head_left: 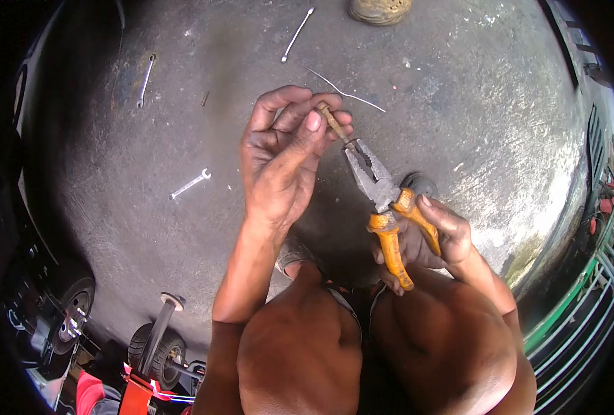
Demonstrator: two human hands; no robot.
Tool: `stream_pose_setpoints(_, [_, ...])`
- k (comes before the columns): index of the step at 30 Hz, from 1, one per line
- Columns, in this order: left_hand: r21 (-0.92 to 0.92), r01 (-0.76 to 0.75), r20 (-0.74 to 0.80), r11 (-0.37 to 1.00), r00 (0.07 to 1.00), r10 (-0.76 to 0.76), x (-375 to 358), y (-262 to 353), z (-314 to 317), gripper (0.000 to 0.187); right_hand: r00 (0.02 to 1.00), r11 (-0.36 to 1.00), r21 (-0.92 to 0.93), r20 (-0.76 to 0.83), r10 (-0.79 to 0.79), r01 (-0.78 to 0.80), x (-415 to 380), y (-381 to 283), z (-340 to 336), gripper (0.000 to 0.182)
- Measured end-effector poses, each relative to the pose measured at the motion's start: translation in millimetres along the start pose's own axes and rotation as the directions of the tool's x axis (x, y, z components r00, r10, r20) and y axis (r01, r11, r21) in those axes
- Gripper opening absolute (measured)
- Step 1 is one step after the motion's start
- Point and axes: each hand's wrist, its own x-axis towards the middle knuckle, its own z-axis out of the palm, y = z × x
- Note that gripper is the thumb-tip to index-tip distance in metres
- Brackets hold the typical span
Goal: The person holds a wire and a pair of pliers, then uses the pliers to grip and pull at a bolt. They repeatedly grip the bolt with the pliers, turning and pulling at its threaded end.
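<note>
Between the thumb and fingers of my left hand [283, 149] is a brownish bolt [332, 123], its wider end at my fingertips. Its lower end meets the jaw tips of a pair of pliers [375, 181], which are slightly parted along the toothed part. Orange grips, worn and dirty, cover the handles. My right hand [442, 235] is wrapped around those handles, which stand apart; some fingers are hidden behind them. Both hands are above the floor, in front of my knees.
On the grey concrete floor [134, 228] lie several wrenches, among them one wrench [190, 185] left of my forearm. A bent wire [345, 92] lies beyond my left hand. A small wheel [158, 353] is at lower left, and a green-edged metal rack [563, 311] at right.
</note>
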Motion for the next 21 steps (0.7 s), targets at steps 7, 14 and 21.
stream_pose_setpoints(7, [-0.151,0.047,0.177,0.987,0.984,-0.02,5,-1,-11,0.026,0.998,0.991,-0.131,-0.061,0.003,-0.011,-1,-3,3,0.074])
stream_pose_setpoints(14, [-0.114,0.095,0.106,0.989,0.991,-0.083,3,4,-1,0.028,1.0,0.993,-0.117,-0.031,-0.005,0.002,0,-3,3,0.075])
stream_pose_setpoints(21, [-0.065,0.041,0.077,0.997,0.996,-0.036,3,-3,-9,0.022,0.998,0.996,-0.085,-0.058,0.001,-0.005,2,-4,5,0.074])
